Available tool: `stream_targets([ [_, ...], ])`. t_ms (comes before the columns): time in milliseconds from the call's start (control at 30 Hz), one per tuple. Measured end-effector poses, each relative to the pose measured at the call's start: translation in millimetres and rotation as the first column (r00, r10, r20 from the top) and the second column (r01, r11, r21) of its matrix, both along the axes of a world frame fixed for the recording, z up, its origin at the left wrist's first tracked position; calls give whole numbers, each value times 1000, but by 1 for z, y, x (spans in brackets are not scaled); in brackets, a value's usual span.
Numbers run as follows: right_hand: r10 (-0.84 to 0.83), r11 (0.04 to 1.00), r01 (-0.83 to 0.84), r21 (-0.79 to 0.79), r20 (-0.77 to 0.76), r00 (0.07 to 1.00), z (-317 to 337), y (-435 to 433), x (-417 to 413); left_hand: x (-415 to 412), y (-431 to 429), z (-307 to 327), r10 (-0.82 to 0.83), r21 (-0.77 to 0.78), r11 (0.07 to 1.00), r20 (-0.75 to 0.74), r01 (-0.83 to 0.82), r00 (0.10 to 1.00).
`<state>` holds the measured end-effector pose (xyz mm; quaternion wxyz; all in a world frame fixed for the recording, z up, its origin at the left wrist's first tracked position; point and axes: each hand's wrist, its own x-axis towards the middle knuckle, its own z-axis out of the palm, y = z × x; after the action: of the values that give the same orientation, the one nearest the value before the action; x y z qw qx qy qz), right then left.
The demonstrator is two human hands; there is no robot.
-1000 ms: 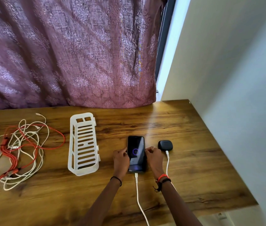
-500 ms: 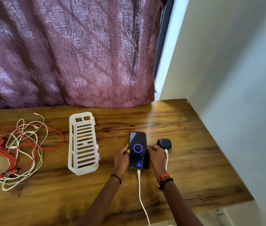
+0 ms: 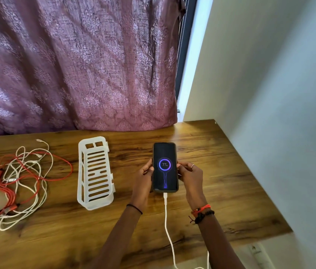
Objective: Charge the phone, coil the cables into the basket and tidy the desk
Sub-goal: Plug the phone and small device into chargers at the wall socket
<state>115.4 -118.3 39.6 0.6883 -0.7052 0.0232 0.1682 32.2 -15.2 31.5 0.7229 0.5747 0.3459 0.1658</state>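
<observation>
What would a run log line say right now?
phone: white charging cable plugged in, screen reads 77 | left hand, right hand: grip phone's sides | white basket: holds no cables | cable tangle: left of basket

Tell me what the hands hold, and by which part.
Both hold the phone by its long sides: the left hand grips the left edge, the right hand the right edge, about mid-length.

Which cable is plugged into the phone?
The lone white cable entering the phone's bottom end from the near desk edge. The red-and-white tangle lies left of the basket.
</observation>
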Motion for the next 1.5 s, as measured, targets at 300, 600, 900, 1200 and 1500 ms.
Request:
stream_targets([
  [300, 2, 996, -7, 87, 57, 998, 42, -16, -6, -3, -8, 42, 13, -32, 999, 105, -9, 994],
  [600, 1, 991, -20, 129, 145, 989, 73, -22, -11, -8, -13, 70, 8, 30, 999, 155, -13, 988],
  [900, -2, 988, -32, 148, 221, 975, 86, -22, -12, -13, -10, 85, 1, 17, 1000, 217, -5, 976],
  [1200, -16, 985, -27, 170, 245, 969, 94, -19, -13, -13, -5, 93, 13, 8, 1000, 241, -16, 971],
  [1500, -22, 987, -18, 157, 248, 968, 96, -18, -14, -16, -4, 98, 13, 3, 1000, 254, -14, 967],
])
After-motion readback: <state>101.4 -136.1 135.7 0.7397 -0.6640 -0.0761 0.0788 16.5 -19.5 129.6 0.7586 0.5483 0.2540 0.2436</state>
